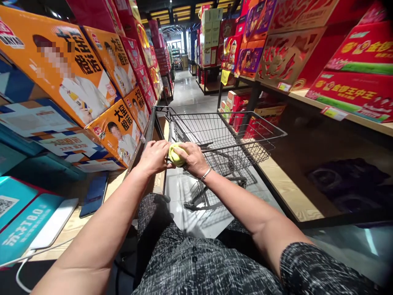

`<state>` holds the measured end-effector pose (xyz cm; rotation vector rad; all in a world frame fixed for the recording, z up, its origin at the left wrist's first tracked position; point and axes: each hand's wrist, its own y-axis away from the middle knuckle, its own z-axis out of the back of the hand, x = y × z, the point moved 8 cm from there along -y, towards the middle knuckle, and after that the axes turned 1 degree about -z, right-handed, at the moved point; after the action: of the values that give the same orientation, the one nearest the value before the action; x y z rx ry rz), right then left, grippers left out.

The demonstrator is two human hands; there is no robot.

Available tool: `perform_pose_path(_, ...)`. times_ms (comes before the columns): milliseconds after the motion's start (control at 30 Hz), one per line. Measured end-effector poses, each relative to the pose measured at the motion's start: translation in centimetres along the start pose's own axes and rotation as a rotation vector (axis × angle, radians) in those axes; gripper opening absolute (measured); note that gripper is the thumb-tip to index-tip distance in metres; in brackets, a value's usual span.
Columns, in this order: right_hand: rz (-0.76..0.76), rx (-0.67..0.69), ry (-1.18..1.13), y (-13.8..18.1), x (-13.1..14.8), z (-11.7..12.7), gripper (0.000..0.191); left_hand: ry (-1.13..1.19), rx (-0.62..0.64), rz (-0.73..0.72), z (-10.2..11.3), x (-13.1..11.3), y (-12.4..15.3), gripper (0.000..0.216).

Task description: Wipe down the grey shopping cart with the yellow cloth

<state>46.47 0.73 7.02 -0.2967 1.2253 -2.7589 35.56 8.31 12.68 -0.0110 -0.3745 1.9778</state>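
Note:
My left hand [154,157] and my right hand [193,159] meet in front of me, both closed round a small yellow-green ball-like thing [176,156]. The fingers of each hand press on it from its own side. A thin bracelet sits on my right wrist. The hands hover at the near end of an empty black wire shopping cart [233,139], just above its handle end. I cannot tell what the yellow-green thing is.
Orange gift boxes [76,78] line the slanted shelf on the left, with teal boxes and a dark phone [93,196] on the wooden ledge below. Red gift boxes [353,69] fill the right shelves. A glossy tiled aisle [187,94] runs ahead.

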Motion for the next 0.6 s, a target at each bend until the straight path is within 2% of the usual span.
perform_pose_path(133, 0.010, 0.121, -0.019, 0.5, -2.2, -1.2, 0.043, -0.035, 0.024, 0.007, -1.1, -0.6, 0.0, 0.065)
perform_pose_path(267, -0.019, 0.156, 0.023, 2.8, -6.9, 0.3, 0.039, 0.008, 0.033, -0.020, -1.6, 0.4, 0.2, 0.059)
perform_pose_path(367, -0.135, 0.192, 0.046, 4.6, -12.2, 2.7, 0.041, 0.029, 0.026, -0.033, -1.7, 1.1, 0.2, 0.063)
perform_pose_path(500, -0.395, 0.156, 0.159, 7.3, -18.8, 6.5, 0.043, 0.056, -0.023, -0.024, -1.6, 1.3, 0.2, 0.058)
perform_pose_path(567, -0.525, 0.112, 0.199, 8.6, -19.9, 7.2, 0.045, 0.040, -0.024, -0.012, -1.4, 1.3, 0.2, 0.053)
perform_pose_path(600, -0.570, 0.092, 0.201, 9.1, -19.5, 7.1, 0.047, 0.033, -0.015, -0.006, -1.4, 1.3, 0.1, 0.052)
